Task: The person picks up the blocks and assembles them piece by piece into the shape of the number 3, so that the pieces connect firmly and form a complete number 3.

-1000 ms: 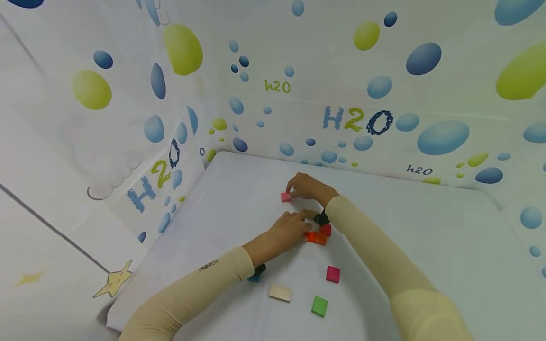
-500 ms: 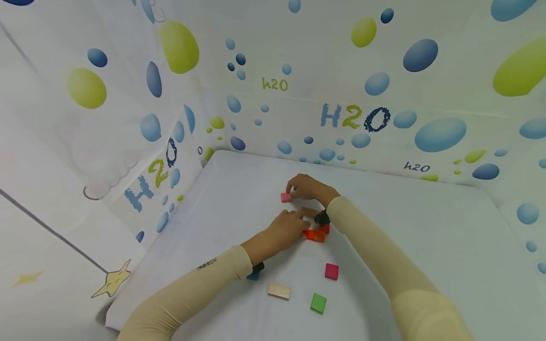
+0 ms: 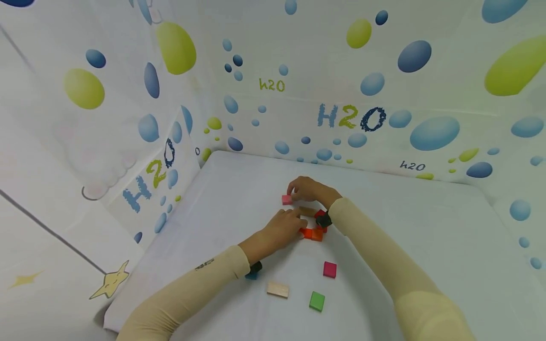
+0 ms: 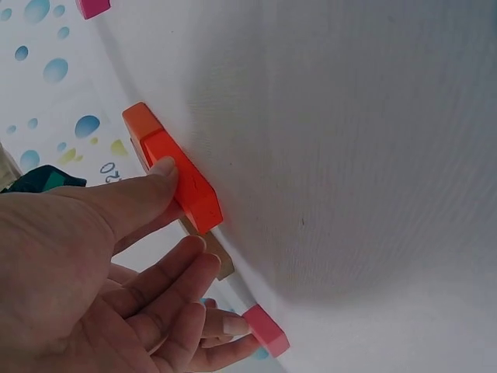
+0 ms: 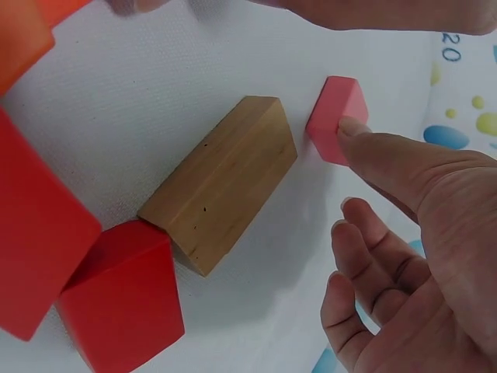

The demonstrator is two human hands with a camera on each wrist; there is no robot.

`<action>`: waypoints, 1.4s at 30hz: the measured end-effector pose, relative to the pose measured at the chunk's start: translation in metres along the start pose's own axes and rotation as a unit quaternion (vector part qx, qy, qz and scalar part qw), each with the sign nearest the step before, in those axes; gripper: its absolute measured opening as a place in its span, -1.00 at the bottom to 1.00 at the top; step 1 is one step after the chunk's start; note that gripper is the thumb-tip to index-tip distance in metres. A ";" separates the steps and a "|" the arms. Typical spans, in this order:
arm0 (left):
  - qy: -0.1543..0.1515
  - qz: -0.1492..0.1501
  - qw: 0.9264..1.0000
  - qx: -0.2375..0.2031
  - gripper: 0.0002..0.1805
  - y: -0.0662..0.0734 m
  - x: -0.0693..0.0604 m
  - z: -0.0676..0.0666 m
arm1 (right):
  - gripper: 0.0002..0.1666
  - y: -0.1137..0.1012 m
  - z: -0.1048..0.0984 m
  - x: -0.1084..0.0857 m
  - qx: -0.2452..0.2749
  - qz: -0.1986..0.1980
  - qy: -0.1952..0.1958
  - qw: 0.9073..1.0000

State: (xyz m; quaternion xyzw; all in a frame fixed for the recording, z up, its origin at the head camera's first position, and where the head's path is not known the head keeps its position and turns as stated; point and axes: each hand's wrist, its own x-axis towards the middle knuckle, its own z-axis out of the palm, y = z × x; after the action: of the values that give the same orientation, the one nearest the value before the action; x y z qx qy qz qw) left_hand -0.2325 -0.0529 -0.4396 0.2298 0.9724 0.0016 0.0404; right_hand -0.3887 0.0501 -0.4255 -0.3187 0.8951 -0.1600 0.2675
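Table [image 3: 405,246] carries the brown block [image 5: 225,186]; your left hand [image 3: 282,231] is at its near side, thumb and a partly hidden forefinger nipping an orange-red block [image 4: 199,194], while your right hand [image 3: 308,190] is at its far side, thumb and forefinger closed on the pink block [image 4: 269,332] just beyond its left end. Lowering your right wrist could knock the red blocks [image 5: 128,303] at the brown block's right end askew, and an uneven squeeze might twist the pink one.
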 end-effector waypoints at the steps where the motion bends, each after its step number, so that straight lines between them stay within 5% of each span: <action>1: 0.002 0.000 1.000 -0.003 -0.71 -0.001 0.000 0.001 | -0.74 0.000 0.000 0.000 0.003 0.001 -0.001 1.000; 22: -0.010 -0.008 0.999 -0.052 -0.64 -0.008 -0.004 -0.001 | -0.75 0.002 0.001 -0.003 -0.002 -0.009 0.000 1.000; 42: 0.015 -0.007 0.999 -0.050 -0.74 -0.012 -0.010 -0.001 | -0.73 0.005 -0.005 -0.011 -0.025 -0.019 -0.020 0.999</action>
State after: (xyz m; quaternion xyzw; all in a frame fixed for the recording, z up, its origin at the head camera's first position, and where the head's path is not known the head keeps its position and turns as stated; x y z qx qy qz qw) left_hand -0.2288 -0.0680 -0.4379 0.2211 0.9731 0.0536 0.0369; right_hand -0.3870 0.0623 -0.4193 -0.3452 0.8872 -0.1359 0.2743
